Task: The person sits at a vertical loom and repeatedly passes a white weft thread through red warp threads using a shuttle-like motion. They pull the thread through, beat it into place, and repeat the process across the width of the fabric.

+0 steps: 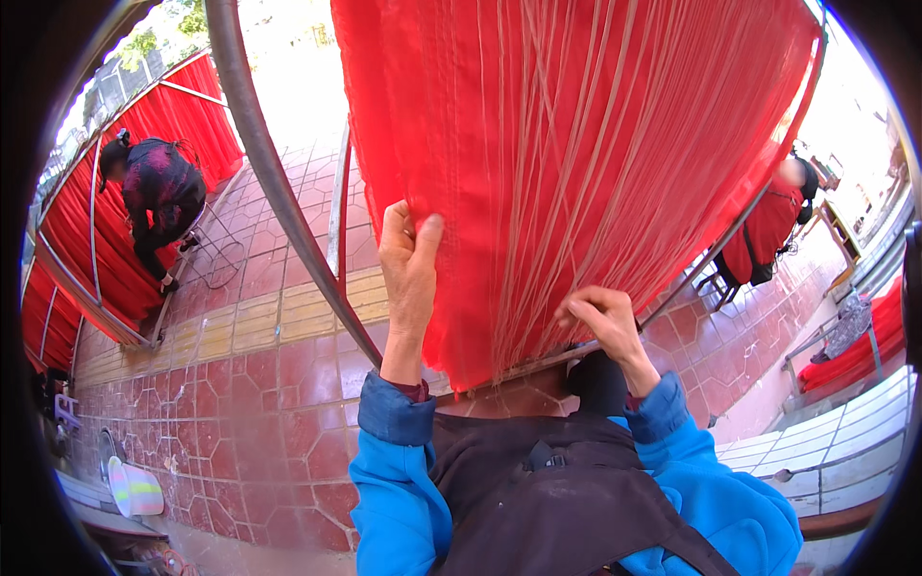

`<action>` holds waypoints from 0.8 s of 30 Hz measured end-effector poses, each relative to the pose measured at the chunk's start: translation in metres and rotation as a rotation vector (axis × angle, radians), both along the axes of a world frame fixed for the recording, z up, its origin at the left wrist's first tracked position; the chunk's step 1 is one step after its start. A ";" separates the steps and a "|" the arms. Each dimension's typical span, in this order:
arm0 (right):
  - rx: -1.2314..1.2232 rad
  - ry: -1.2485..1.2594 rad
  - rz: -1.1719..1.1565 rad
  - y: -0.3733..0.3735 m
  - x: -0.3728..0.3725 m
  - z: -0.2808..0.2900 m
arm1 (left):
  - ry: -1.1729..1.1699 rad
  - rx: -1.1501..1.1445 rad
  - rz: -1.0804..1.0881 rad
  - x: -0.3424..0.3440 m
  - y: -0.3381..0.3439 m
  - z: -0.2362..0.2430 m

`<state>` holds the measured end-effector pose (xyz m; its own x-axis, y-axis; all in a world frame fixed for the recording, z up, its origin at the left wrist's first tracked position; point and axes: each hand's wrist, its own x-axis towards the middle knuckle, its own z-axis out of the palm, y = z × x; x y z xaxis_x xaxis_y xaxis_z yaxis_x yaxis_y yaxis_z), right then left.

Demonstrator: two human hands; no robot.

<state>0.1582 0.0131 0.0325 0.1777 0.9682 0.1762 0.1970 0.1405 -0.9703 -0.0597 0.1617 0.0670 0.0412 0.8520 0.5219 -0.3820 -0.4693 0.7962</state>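
A broad red cloth (403,106) hangs stretched in front of me, with many thin pale threads (567,163) running loosely down its face, several of them crossing. My left hand (408,274) is at the cloth's left edge, thumb and curled fingers closed on the fabric there. Lower and to the right, my right hand (607,324) is beside the threads near the cloth's bottom edge. Its fingers are bent in toward the thumb, and whatever lies between them is too small to make out.
A dark curved metal bar (274,173) rises left of the cloth. At far left a person (158,197) bends beside red fabric on a frame (67,259). Another person in red (764,230) sits at right. Red tiles (250,413) pave the ground; a pale basin (134,488) stands lower left.
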 end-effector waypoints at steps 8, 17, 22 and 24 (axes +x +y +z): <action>0.143 -0.317 -0.280 0.058 -0.004 -0.049 | 0.136 -0.163 -0.106 -0.001 0.000 -0.068; 0.274 -0.142 0.190 0.029 -0.086 -0.038 | 0.167 -0.269 -0.105 -0.014 -0.009 -0.097; 0.068 -0.059 -0.039 0.063 -0.089 -0.061 | 0.222 -0.274 -0.056 -0.014 -0.016 -0.094; -0.081 -0.094 -0.034 0.068 -0.084 -0.071 | 0.196 -0.258 -0.086 -0.011 -0.021 -0.095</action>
